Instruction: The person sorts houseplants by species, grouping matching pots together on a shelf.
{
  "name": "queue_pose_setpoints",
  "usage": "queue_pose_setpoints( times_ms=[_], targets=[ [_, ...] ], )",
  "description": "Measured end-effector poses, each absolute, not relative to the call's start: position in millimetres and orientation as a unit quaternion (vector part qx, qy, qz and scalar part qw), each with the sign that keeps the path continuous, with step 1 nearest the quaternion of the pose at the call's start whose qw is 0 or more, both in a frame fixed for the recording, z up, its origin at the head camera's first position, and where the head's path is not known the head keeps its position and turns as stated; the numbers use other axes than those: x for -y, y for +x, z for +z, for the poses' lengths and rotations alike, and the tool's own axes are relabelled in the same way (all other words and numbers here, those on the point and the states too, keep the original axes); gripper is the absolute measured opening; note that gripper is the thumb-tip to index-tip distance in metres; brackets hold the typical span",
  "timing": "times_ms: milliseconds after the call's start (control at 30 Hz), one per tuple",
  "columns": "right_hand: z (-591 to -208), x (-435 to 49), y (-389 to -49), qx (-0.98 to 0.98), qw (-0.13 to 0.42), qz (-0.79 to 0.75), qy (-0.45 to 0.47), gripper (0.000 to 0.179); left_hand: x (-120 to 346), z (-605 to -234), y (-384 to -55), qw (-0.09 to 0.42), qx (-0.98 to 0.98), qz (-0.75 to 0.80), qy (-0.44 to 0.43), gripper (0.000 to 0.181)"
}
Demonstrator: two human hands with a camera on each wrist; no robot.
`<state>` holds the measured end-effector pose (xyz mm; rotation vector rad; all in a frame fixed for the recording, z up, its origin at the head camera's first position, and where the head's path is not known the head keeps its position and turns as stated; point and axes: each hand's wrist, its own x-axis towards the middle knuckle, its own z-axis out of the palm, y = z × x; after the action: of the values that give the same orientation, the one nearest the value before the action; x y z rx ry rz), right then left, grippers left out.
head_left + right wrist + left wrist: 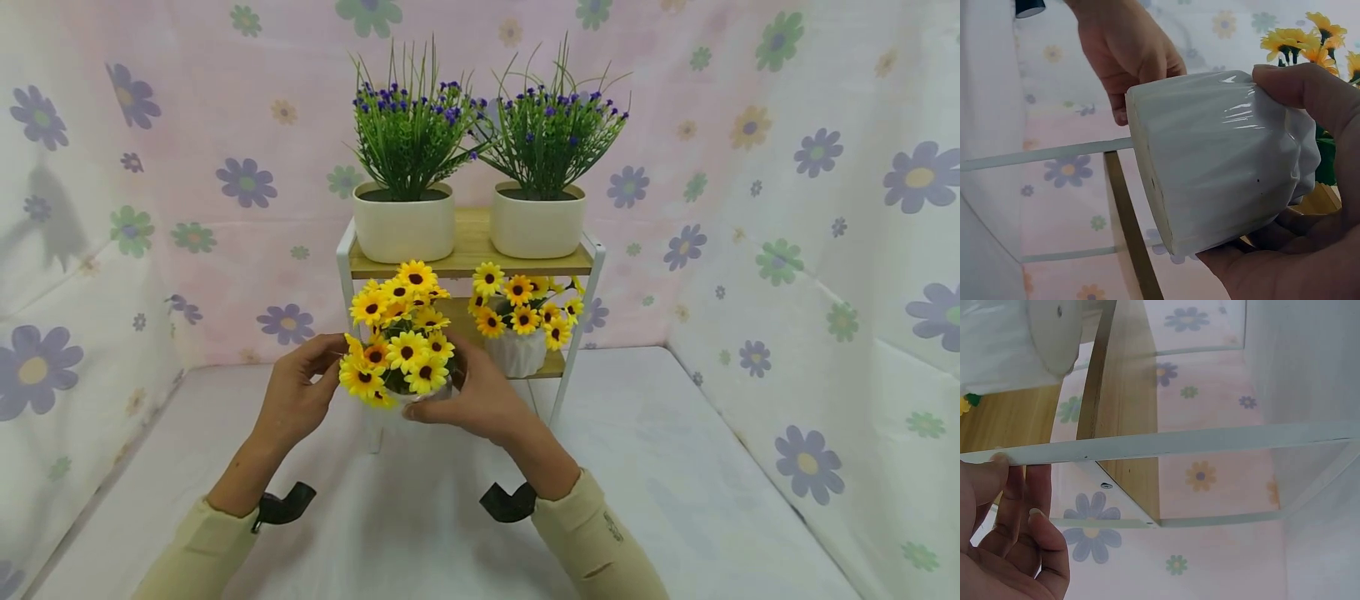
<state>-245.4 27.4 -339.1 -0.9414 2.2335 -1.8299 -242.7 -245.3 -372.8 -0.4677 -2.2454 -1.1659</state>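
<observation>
My right hand (480, 396) grips a potted plant with yellow sunflowers (405, 350), held up in front of the shelf stand's left side. In the right wrist view its ridged white pot (1216, 156) is tilted, its base free of any surface, with the thumb near the rim and fingers underneath. My left hand (300, 392) is to the left of the blooms. The left wrist view shows its thumb and fingers pinching the white metal leg (1166, 442) of the stand. The head view hides those fingertips behind the flowers.
Two cream planters (405, 225) with purple flowers and grass stand on the wooden top shelf (472, 237). A second sunflower pot (517, 354) sits on the lower shelf, at right. The stand rests on a white-covered table (637, 483) between flower-printed cloth walls (750, 250).
</observation>
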Motion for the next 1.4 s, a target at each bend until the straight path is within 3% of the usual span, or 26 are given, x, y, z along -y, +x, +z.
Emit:
queue_pose_setpoints(
  times_ms=[1400],
  targets=[
    [-366.3,4.5,-280.3,-0.723,-0.096,-0.631,-0.264,0.073,245.0,-373.0,-243.1,0.29,0.834,-0.432,-0.183,0.024]
  ],
)
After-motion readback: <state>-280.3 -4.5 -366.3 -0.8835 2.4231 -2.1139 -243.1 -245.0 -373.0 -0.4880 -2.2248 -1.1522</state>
